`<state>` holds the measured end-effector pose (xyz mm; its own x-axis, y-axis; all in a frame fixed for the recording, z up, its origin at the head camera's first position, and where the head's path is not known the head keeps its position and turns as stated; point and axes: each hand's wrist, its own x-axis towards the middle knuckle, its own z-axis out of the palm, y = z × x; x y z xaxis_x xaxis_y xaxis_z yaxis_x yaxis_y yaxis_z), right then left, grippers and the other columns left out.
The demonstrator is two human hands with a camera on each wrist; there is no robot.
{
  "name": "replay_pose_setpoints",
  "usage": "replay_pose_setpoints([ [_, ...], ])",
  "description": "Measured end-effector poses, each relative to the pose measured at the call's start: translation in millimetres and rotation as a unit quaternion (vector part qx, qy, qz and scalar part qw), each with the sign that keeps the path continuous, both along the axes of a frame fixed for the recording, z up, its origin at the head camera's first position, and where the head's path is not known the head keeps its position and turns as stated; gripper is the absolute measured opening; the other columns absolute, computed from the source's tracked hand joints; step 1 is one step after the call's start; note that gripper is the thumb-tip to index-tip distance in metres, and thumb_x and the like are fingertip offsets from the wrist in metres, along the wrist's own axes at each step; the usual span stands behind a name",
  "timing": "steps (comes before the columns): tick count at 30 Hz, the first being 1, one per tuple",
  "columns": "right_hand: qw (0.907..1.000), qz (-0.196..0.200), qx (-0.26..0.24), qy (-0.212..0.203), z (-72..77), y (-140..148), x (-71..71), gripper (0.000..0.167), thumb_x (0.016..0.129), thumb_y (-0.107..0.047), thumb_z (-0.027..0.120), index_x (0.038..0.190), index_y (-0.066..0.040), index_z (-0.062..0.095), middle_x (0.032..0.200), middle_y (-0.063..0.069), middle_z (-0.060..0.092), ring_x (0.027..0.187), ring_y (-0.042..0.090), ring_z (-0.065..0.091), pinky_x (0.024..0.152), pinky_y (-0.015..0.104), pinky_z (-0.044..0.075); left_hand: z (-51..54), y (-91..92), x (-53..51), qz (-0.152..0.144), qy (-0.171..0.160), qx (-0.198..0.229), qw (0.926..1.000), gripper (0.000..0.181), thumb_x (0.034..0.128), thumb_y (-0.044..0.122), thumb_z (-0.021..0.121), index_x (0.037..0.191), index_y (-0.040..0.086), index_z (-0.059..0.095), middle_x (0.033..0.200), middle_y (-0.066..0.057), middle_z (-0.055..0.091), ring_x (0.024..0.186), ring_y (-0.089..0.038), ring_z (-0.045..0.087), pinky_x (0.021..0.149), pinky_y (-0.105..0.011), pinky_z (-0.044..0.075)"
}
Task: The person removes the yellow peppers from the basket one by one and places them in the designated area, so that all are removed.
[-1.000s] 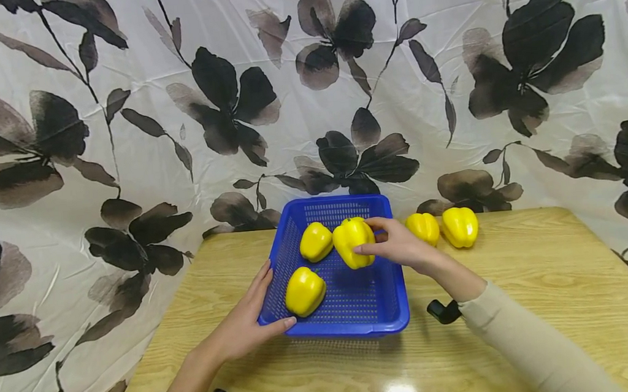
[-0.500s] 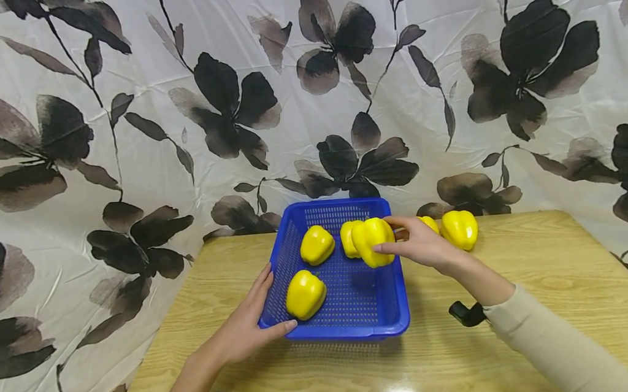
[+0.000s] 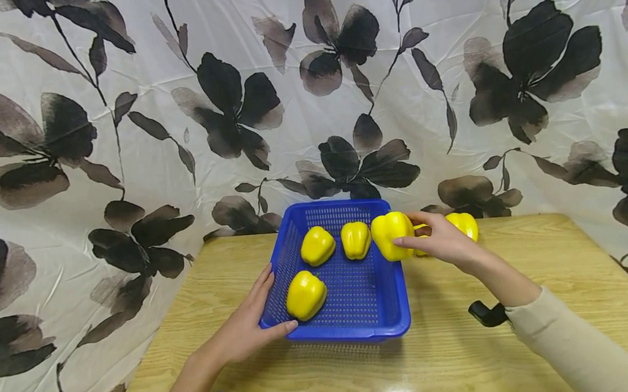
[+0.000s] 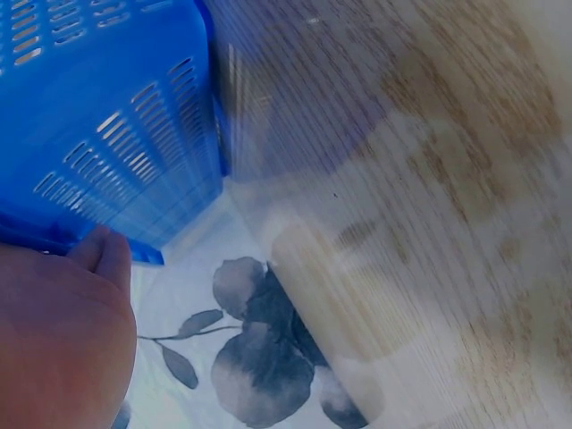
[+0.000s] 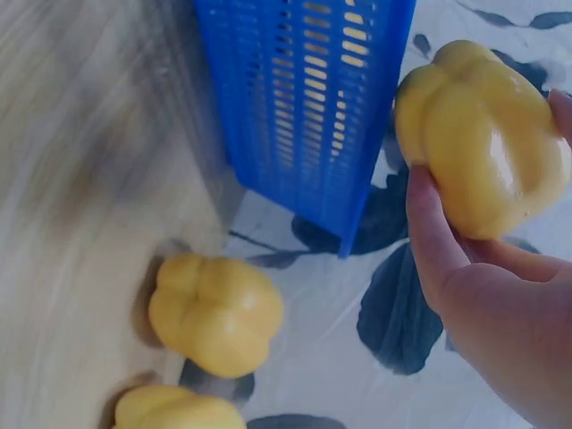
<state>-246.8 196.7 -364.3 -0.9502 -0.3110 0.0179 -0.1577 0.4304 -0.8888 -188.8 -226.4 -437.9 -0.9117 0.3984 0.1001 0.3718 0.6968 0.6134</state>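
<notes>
My right hand (image 3: 446,241) holds a yellow bell pepper (image 3: 392,236) between thumb and fingers, raised above the right rim of a blue plastic basket (image 3: 352,331). The right wrist view shows this pepper clear of the basket's outer wall (image 5: 286,116). At the basket's near left corner my left hand (image 3: 241,328) grips the rim, fingers along the left side and thumb on the front edge. Inside the basket lie 3 yellow bell peppers: a back left pepper (image 3: 318,246), a back right pepper (image 3: 355,240) and a front left pepper (image 3: 306,295).
Two more yellow peppers rest on the wooden table (image 3: 522,303) right of the basket: a far pepper (image 5: 174,411) and a nearer pepper (image 5: 216,313). My right hand partly hides them in the head view. A floral cloth (image 3: 268,181) hangs behind the table.
My right hand has carried the held pepper rightward, from over the basket's middle to above its right rim. The back right pepper in the basket has come into sight. My left hand stays put.
</notes>
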Motion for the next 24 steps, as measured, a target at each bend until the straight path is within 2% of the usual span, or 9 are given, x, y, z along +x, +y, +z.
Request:
replay_pose_setpoints([
  [6, 0.9996, -0.014, 0.02, 0.009, -1.5, 14.4, 2.1, 0.08, 0.094, -0.035, 0.075, 0.154, 0.003, 0.038, 0.148, 0.025, 0.049, 0.125, 0.04, 0.059, 0.09, 0.041, 0.059, 0.6, 0.5, 0.6, -0.001, 0.001, 0.005, 1.0, 0.111, 0.088, 0.062, 0.071, 0.166, 0.013, 0.008, 0.172, 0.003, -0.003, 0.156, -0.034, 0.013, 0.118, -0.065, 0.024],
  [11, 0.9993, -0.024, 0.024, 0.014, -4.2, 26.5, 1.4, 0.075, 0.094, -0.035, 0.075, 0.151, 0.003, 0.043, 0.143, 0.024, 0.054, 0.12, 0.036, 0.063, 0.092, 0.039, 0.056, 0.1, -0.2, -0.1, 0.003, -0.003, 0.002, 1.0, 0.111, 0.0881, 0.06, 0.072, 0.166, 0.015, 0.007, 0.172, 0.005, -0.003, 0.156, -0.033, 0.013, 0.119, -0.064, 0.024],
  [15, 0.9992, -0.027, 0.022, 0.016, -7.4, 36.0, 0.0, 0.072, 0.095, -0.034, 0.074, 0.149, 0.003, 0.045, 0.143, 0.025, 0.054, 0.123, 0.04, 0.061, 0.093, 0.037, 0.054, 0.3, 0.2, -0.5, 0.006, -0.004, 0.001, 1.0, 0.111, 0.0875, 0.06, 0.073, 0.166, 0.016, 0.008, 0.172, 0.007, -0.003, 0.156, -0.03, 0.013, 0.119, -0.062, 0.024],
  [24, 0.9987, -0.044, 0.025, -0.001, -11.4, 58.3, -0.6, 0.078, 0.096, -0.032, 0.073, 0.152, 0.009, 0.036, 0.146, 0.031, 0.047, 0.126, 0.044, 0.057, 0.079, 0.026, 0.056, 1.1, 0.9, -0.2, 0.004, -0.004, 0.001, 1.0, 0.112, 0.087, 0.061, 0.073, 0.166, 0.014, 0.009, 0.172, 0.008, -0.003, 0.156, -0.032, 0.014, 0.119, -0.063, 0.025],
])
